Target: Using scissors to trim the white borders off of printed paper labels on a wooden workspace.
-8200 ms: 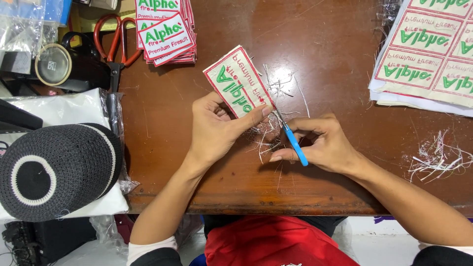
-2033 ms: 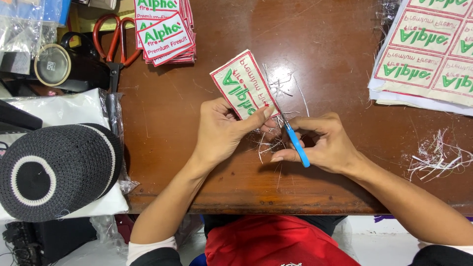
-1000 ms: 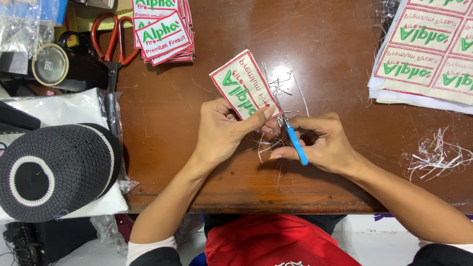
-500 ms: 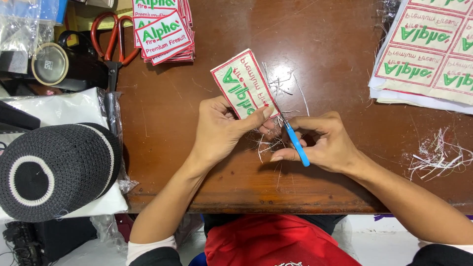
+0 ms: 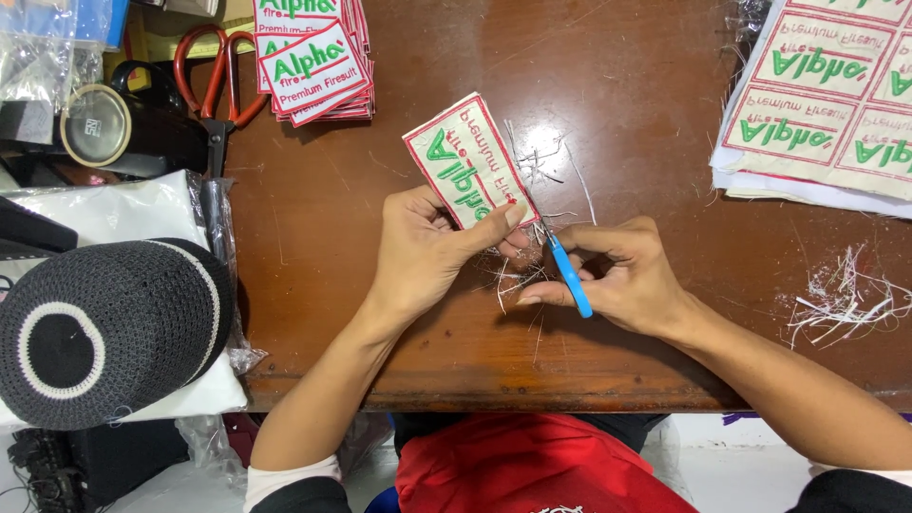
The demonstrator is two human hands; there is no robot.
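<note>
My left hand (image 5: 429, 249) pinches a white embroidered patch (image 5: 467, 160) with a red border and green lettering, holding it tilted above the brown wooden table (image 5: 608, 95). My right hand (image 5: 622, 275) grips a small blue-handled thread snip (image 5: 568, 274), its tip at the patch's lower right corner beside my left thumb. Loose white thread trimmings (image 5: 522, 271) lie under and between both hands.
A stack of finished patches (image 5: 313, 62) sits at the back, red-handled scissors (image 5: 217, 81) beside it. Uncut patch sheets (image 5: 822, 95) lie at the right, with a heap of thread scraps (image 5: 841, 299) nearby. A black knitted cap (image 5: 100, 328) rests on white cloth at the left.
Over the earlier frames the patch has been turned slightly in my left hand, and the snip tip has stayed at its lower corner. Both hands have barely shifted.
</note>
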